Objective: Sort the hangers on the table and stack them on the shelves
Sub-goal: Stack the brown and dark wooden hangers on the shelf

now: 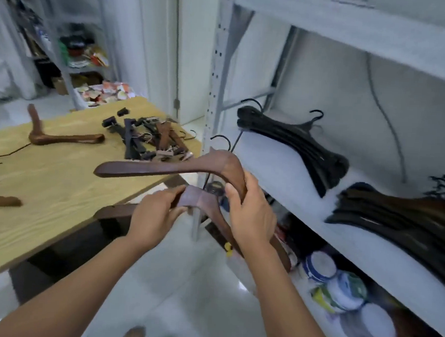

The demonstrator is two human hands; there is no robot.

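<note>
Gripping a brown wooden hanger with curled fingers round one arm, the right hand is holding it in the air between the table and the shelf. Just below, the left hand is pinching a second wooden hanger at its middle. Two dark hanger stacks are lying on the shelf, and a clip-hanger pile is lying on the table.

Table on the left, shelves on the right

Between them the left hand holds the lower hanger, the right hand the upper hanger. A single hanger lies on the table, with a pile of clip hangers to its right. On one shelf lie a far stack and a near stack; tubs sit below.
</note>
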